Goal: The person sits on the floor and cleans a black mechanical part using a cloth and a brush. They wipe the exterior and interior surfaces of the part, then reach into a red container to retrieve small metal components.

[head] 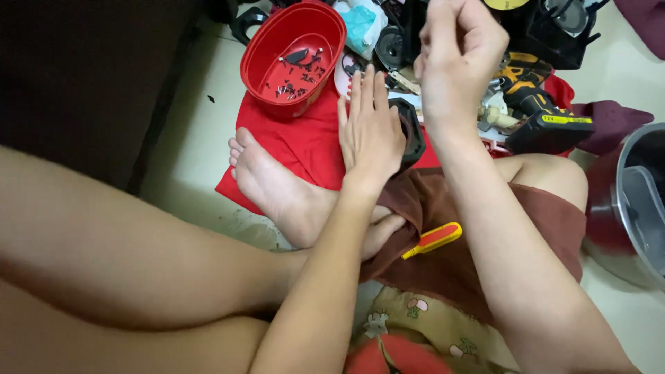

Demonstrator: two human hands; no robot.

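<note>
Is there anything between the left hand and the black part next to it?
Nothing visible. The left hand lies flat with its fingers against the black ring-shaped part on the red cloth. The right hand is raised above, not between them.

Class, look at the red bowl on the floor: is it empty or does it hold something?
Not empty. The red bowl stands upright with small dark screws scattered across its bottom.

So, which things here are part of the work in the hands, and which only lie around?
In use:
- left hand on the black ring-shaped part
- right hand, raised, fingers pinched; what it holds cannot be seen
- red bowl of small screws

Lying about:
- screwdriver on the lap
- cordless drill
- grey bucket
</note>
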